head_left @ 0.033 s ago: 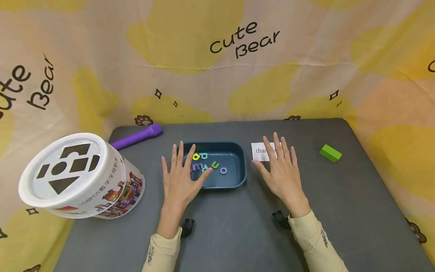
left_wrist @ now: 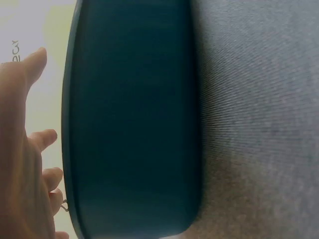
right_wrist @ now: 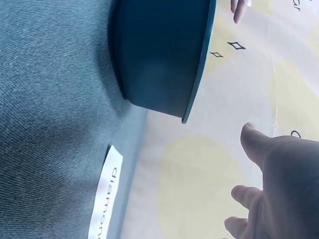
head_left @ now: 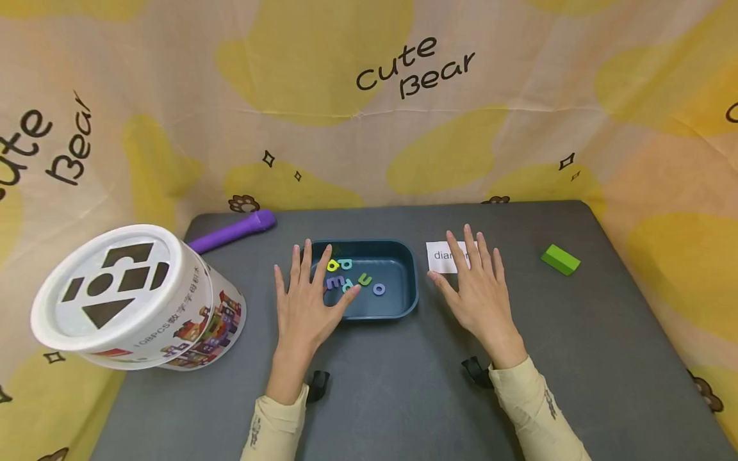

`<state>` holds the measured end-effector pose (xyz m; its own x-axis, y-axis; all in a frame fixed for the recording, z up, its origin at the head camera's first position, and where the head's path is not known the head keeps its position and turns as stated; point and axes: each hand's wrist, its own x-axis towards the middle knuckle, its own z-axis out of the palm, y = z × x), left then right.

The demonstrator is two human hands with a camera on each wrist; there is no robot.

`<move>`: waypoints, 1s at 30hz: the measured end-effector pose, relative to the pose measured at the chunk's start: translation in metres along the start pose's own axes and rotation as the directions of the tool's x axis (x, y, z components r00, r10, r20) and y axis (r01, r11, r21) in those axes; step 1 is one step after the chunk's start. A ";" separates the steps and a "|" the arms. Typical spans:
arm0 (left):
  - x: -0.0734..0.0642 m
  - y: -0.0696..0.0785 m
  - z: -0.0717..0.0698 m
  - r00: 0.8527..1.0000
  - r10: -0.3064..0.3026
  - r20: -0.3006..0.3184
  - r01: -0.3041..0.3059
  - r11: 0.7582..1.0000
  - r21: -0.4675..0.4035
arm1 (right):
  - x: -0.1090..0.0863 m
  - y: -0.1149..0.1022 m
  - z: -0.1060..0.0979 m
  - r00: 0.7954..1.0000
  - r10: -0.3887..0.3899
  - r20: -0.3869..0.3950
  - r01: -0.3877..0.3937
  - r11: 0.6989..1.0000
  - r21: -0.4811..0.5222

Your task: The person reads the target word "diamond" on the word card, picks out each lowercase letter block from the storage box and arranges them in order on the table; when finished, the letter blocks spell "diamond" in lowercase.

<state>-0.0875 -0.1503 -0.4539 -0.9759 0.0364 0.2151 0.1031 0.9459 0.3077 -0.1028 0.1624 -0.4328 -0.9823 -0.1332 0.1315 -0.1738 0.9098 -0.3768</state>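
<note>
My left hand is spread palm down over the left end of a dark teal tray, with its fingers straight and nothing held. Small coloured letters lie in the tray, among them a purple m, a green n and a yellow letter. A purple o lies nearer the tray's middle. To the right, my spread right hand holds nothing and partly hides a white card. In the right wrist view the card reads "diamon", its end cut off.
A large white bucket with a shape-cutout lid stands at the left. Behind it lies a purple microphone-shaped stick. On the right is a green block. A printed cloth hangs along the grey table's back.
</note>
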 end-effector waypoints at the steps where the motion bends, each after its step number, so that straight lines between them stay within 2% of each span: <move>1: 0.000 0.000 0.000 1.000 0.000 0.000 0.000 1.000 -0.001 | 0.000 0.000 0.000 1.000 0.000 0.002 0.000 1.000 0.001; 11: -0.003 -0.004 0.002 1.000 -0.007 -0.001 0.007 1.000 -0.018 | 0.003 -0.007 0.007 1.000 -0.014 0.027 0.013 1.000 0.024; 13: -0.004 -0.006 0.002 1.000 -0.013 0.001 0.013 0.999 -0.033 | 0.005 -0.014 0.009 0.999 -0.040 0.028 0.039 0.998 0.048; 16: -0.007 -0.011 0.001 0.999 -0.032 0.001 0.032 0.998 -0.062 | 0.008 -0.026 0.015 0.992 -0.127 0.016 0.125 0.988 0.087; 20: -0.011 -0.020 -0.001 0.996 -0.082 0.040 0.086 0.989 -0.118 | 0.015 -0.047 0.028 0.962 -0.274 0.010 0.270 0.954 0.133; 23: -0.014 -0.024 -0.001 0.986 -0.125 0.112 0.141 0.979 -0.144 | 0.021 -0.065 0.040 0.934 -0.352 0.059 0.339 0.927 0.160; 26: -0.016 -0.026 -0.001 0.973 -0.161 0.167 0.187 0.971 -0.152 | 0.030 -0.082 0.053 0.901 -0.405 0.156 0.373 0.907 0.196; 30: -0.017 -0.027 0.000 0.966 -0.181 0.186 0.212 0.963 -0.167 | 0.044 -0.099 0.070 0.863 -0.429 0.268 0.373 0.897 0.236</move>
<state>-0.0741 -0.1767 -0.4660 -0.9969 -0.0758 -0.0201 -0.0758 0.8644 0.4970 -0.1341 0.0383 -0.4540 -0.7914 -0.6106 0.0293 -0.5389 0.6742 -0.5051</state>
